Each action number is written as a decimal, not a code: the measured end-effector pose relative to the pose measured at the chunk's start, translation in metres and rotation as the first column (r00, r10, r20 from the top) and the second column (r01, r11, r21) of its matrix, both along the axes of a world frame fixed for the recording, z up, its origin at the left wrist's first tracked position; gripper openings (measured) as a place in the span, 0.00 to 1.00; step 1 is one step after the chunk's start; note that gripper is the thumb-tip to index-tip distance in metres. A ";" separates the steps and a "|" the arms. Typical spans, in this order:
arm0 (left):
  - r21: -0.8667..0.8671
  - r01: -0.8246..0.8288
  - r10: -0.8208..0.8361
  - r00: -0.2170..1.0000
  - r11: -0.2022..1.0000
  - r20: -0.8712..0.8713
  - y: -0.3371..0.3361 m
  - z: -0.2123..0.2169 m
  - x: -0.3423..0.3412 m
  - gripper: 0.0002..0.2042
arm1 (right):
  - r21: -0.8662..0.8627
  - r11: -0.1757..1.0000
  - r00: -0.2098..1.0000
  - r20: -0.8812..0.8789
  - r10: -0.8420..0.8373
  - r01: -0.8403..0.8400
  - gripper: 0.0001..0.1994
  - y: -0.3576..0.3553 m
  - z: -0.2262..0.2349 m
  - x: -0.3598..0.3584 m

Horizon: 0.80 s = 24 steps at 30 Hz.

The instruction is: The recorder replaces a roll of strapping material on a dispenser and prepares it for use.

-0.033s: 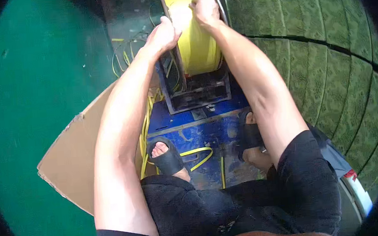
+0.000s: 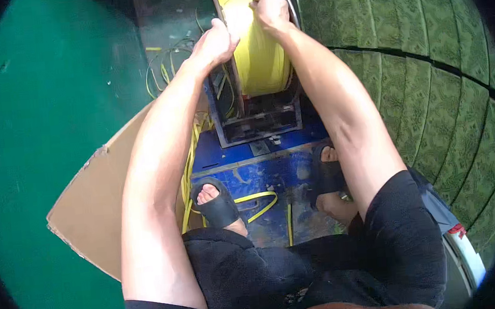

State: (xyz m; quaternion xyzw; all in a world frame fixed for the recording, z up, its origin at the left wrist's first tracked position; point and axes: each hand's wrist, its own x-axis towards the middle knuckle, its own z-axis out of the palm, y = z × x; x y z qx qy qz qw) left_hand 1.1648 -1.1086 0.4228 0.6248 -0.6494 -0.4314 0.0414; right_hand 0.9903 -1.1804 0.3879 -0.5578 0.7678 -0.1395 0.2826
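Head view: yellow spool [image 2: 257, 43] at 12 o'clock, upright in dark frame [image 2: 259, 118] on blue base [image 2: 259, 153]. My left hand [image 2: 215, 43] curled tight on spool's left flange; my right hand [image 2: 271, 10] pressed flat over top windings. Loose yellow strap [image 2: 192, 159] trails at 9 o'clock near my sandal [image 2: 216, 203]. Risk, my guess: strap snags foot, or fingers pinch against flange if spool turns.

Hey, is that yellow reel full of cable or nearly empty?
Full: the yellow reel carries a thick wound layer of cable between its side plates. The left hand and right hand rest on it.
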 end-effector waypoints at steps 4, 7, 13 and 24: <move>-0.013 0.004 -0.005 0.999 1.000 -0.035 -0.001 -0.001 0.000 0.30 | 0.010 0.996 0.975 -0.201 0.092 -0.092 0.12 -0.016 0.004 0.007; 0.002 -0.008 0.008 1.000 1.000 -0.022 0.000 0.000 -0.001 0.29 | 0.028 0.999 0.974 -0.224 -0.018 0.025 0.10 -0.026 0.003 0.020; 0.038 -0.068 0.069 0.998 0.997 -0.012 0.002 0.004 -0.003 0.28 | 0.127 0.988 0.948 -0.296 0.119 -0.084 0.14 -0.036 0.017 0.013; 0.002 -0.044 0.044 0.998 0.999 -0.054 0.005 0.009 -0.002 0.27 | 0.382 0.840 0.712 -0.455 0.534 -0.386 0.14 -0.076 -0.007 -0.016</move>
